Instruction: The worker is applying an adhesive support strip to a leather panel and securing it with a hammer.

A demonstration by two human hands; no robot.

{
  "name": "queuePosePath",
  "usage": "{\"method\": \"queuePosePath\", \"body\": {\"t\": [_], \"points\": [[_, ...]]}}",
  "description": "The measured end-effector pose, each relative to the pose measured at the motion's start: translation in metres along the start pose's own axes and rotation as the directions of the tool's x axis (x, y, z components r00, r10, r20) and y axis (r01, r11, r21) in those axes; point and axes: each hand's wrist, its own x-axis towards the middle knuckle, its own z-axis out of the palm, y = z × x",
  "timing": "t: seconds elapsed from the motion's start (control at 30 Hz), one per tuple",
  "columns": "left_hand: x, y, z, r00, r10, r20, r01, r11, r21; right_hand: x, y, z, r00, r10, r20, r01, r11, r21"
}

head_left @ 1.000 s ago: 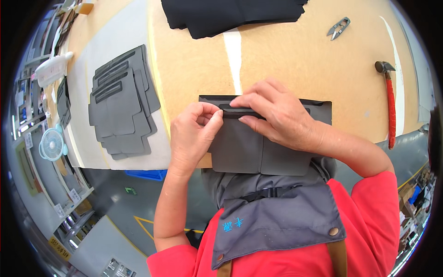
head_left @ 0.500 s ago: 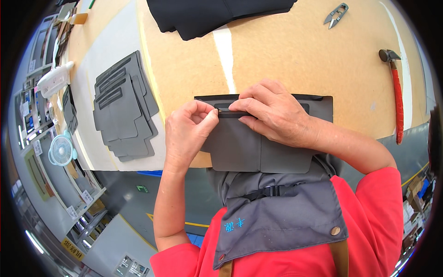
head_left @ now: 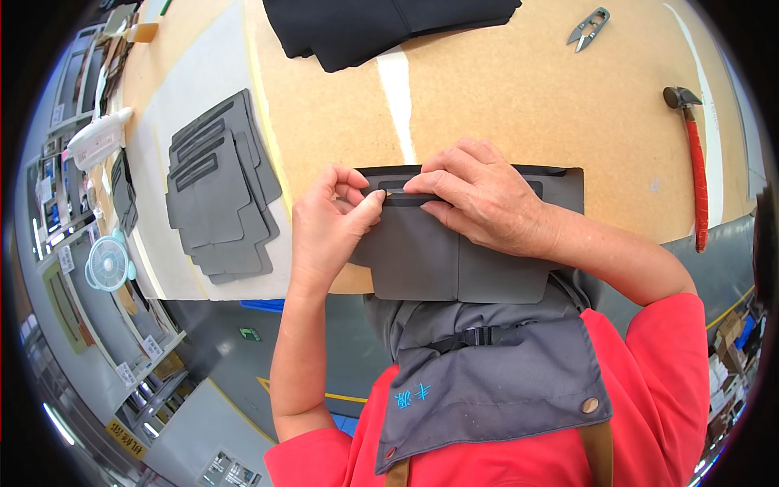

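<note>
A dark grey flat panel (head_left: 414, 260), of leather-like sheet, lies at the table's front edge with its lower part over my lap. A narrow black strip (head_left: 406, 200) crosses its upper part, below a slot-shaped outline. My right hand (head_left: 479, 199) pinches this strip between thumb and fingertips. At the strip's left end, my left hand (head_left: 333, 231) rests its thumb tip against it. The left forefinger stands apart from that thumb, and the other fingers are loosely curled. A small pale spot shows between the two hands, too small to name.
Several similar grey panels (head_left: 215, 195) lie stacked to the left. Black folded material (head_left: 389, 28) lies at the far side. Thread snips (head_left: 588, 30) and a red-handled hammer (head_left: 696, 170) are on the right. A small light-blue fan (head_left: 110, 263) stands beyond the table's left side.
My left forefinger has lifted away from the thumb, opening the earlier pinch. My right hand stays on the strip, and the panel has barely moved.
</note>
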Motion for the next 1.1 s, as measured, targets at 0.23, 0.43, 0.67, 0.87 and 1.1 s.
{"method": "queuePosePath", "body": {"t": [0.23,0.43,0.67,0.87,1.1], "points": [[0.001,0.004,-0.003,0.989,-0.122,0.082,0.141,0.947,-0.288,0.0,0.001,-0.003,0.998,0.058,0.003,-0.058,0.995,0.079],[0.003,0.0,0.001,0.993,-0.089,0.083,0.109,0.95,-0.293,-0.004,0.0,-0.045,0.993,0.109,-0.053,-0.114,0.986,-0.122],[-0.009,-0.008,0.007,0.995,-0.09,-0.041,0.073,0.948,-0.311,-0.043,0.009,-0.108,0.886,0.452,-0.102,-0.463,0.847,-0.263],[-0.023,0.013,0.013,0.992,0.045,-0.115,-0.077,0.954,-0.288,-0.017,0.019,-0.115,0.819,0.504,0.274,-0.509,0.859,-0.059],[0.024,0.062,0.034,0.875,0.418,0.246,-0.43,0.903,-0.007,0.023,-0.002,-0.102,0.978,0.164,-0.131,-0.172,0.984,-0.053]]}}
